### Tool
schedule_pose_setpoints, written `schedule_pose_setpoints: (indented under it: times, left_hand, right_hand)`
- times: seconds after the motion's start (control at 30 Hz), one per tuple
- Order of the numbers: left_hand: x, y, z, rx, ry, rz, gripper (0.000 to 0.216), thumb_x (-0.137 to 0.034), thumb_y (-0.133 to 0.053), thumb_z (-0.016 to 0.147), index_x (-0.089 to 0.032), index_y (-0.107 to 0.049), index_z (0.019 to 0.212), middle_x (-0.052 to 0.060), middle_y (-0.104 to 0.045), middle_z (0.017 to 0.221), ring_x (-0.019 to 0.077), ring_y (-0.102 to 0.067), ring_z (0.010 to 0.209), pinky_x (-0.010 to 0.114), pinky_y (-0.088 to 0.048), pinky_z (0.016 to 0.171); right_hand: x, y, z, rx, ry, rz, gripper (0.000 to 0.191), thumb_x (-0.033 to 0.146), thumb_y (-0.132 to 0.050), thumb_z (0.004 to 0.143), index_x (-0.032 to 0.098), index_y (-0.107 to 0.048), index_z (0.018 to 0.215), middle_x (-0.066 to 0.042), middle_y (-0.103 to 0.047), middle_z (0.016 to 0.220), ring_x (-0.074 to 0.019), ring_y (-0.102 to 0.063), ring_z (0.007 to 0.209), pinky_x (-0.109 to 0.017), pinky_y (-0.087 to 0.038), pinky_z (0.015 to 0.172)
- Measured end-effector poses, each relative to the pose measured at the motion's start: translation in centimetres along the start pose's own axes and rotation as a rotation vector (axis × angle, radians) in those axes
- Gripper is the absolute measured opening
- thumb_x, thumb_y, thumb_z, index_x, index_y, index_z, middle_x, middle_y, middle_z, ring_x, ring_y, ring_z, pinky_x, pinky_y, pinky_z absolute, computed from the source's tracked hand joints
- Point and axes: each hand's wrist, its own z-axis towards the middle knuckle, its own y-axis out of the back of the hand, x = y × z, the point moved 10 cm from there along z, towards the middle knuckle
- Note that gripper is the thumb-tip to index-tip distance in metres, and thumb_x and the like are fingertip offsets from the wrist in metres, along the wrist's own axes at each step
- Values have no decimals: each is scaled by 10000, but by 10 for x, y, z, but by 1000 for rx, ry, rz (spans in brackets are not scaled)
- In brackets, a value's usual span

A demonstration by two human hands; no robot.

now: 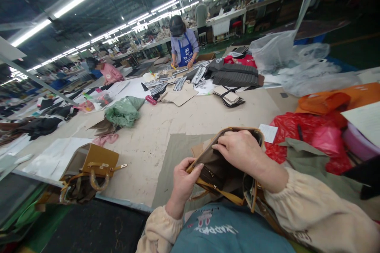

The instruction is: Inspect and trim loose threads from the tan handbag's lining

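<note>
Head view: both hands [213, 166] pinching tan handbag [219, 170], mouth upward, long axis left-right.

Handbag [225, 166] in my hands: smooth tan leather, matt brown cloth lining, shiny metal clasp. Worktable [154, 142]: rough, scuffed board. Bags [276, 51]: glossy plastic.

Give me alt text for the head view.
Two hands hold an open tan handbag at the table edge: the left hand grips its near rim, the right hand reaches inside. A second tan handbag sits to the left; a person in a blue apron works farther along.
</note>
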Motion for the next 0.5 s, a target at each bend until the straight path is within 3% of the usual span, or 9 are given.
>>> schedule_pose_setpoints:
  times: [0.5]
  left_hand:
    - [5, 0, -1, -28, 14, 12, 224, -347, -666, 703, -134, -605, 735, -16, -582, 635, 90, -501, 575, 176, -413, 546]
  right_hand:
    - [0, 3, 0, -51, -38, -16, 316, 392, -509, 873, 191, -653, 677, -35, -655, 706, -174, -575, 676, -311, -270, 586]
